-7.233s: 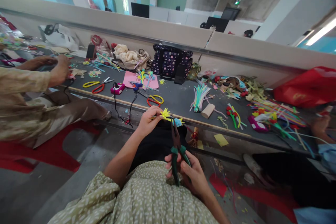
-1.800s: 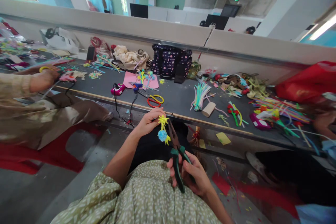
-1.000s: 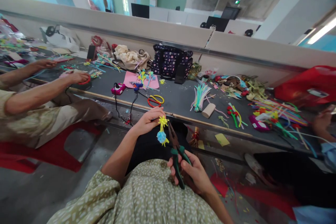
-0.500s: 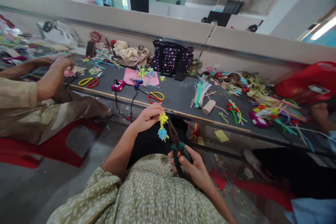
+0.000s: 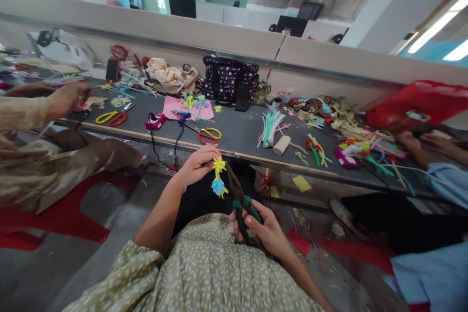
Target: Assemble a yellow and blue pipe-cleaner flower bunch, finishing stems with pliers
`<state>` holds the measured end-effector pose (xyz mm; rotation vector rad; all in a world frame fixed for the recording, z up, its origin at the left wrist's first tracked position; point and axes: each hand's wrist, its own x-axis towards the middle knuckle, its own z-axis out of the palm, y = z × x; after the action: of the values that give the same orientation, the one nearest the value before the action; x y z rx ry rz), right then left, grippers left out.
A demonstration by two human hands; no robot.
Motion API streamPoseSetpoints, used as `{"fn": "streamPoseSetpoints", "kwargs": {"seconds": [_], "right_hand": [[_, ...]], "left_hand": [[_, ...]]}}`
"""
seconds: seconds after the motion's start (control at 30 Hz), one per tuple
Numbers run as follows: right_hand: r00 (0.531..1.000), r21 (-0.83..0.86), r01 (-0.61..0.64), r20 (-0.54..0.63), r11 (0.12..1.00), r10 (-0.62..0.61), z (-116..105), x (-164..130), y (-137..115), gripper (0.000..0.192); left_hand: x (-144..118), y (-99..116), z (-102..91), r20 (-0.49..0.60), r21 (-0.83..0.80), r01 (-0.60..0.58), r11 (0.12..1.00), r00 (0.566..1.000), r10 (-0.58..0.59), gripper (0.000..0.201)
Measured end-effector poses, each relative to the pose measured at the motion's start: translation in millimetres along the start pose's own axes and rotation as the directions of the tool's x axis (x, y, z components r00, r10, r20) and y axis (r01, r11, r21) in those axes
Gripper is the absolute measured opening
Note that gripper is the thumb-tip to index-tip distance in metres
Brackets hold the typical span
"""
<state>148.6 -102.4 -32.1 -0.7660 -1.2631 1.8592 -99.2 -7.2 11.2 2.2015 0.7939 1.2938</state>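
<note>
Clearly a fiddly hold: left hand pinching a small pipe-cleaner flower piece, yellow star at top and blue pom-like bloom below, held up over the lap just short of the bench edge. Right hand wrapped shut around the green handles of a pair of pliers, nose angled up toward the flower, tip just beside the blue bloom; whether the tip touches the stem cannot be told at this size, and the plier nose looks narrow, nearly closed. Likely to go wrong from here: a squeeze too hard could crush the fuzzy bloom or nick the wire; a nose landing off the stem could tear fibres loose; a pull against that light fingertip pinch could twist the piece out and drop it to the littered floor. Also a risk of the sharp wire end or plier tip catching the left fingertips, so close to the nose. Beyond on the bench: red-and-yellow scissors, a pink sheet with finished flowers, a bundle of pastel pipe cleaners, a cardboard roll, a dotted dark bag. Other people at work on both sides, one sleeve and hand at far left reaching onto the bench, well apart from the flower.
</note>
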Motion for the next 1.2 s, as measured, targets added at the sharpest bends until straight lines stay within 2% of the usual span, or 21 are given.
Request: {"fn": "streamPoseSetpoints", "kwargs": {"seconds": [0.2, 0.47, 0.67, 0.93, 1.2], "right_hand": [[0.999, -0.032, 0.010, -0.039, 0.999, -0.011, -1.6, 0.4, -6.2, 0.029], [1.000, 0.129, -0.003, 0.005, 0.992, 0.002, -0.8, -3.0, -4.9, 0.030], [1.000, 0.164, -0.017, 0.028, 0.986, 0.012, 0.7, -3.0, -0.4, 0.029], [0.999, 0.164, -0.028, 0.036, 0.986, 0.023, -2.3, -2.2, 5.4, 0.025], [0.999, 0.173, -0.018, 0.053, 0.985, 0.009, -3.0, -2.0, 5.0, 0.023]], "left_hand": [[-0.1, -6.2, 0.8, -0.034, -0.031, -0.006, 0.999, 0.999, 0.005, 0.024], [-0.1, -6.9, 2.2, -0.076, -0.069, 0.010, 0.998, 0.997, -0.015, 0.022], [-0.7, -3.9, 1.5, -0.058, -0.063, -0.009, 0.998, 0.998, 0.005, 0.019], [-3.5, -4.1, 3.1, -0.046, -0.041, 0.025, 0.999, 0.999, -0.026, 0.022], [-3.7, -6.0, 3.8, -0.059, -0.056, -0.020, 0.998, 0.998, 0.017, 0.017]]}}
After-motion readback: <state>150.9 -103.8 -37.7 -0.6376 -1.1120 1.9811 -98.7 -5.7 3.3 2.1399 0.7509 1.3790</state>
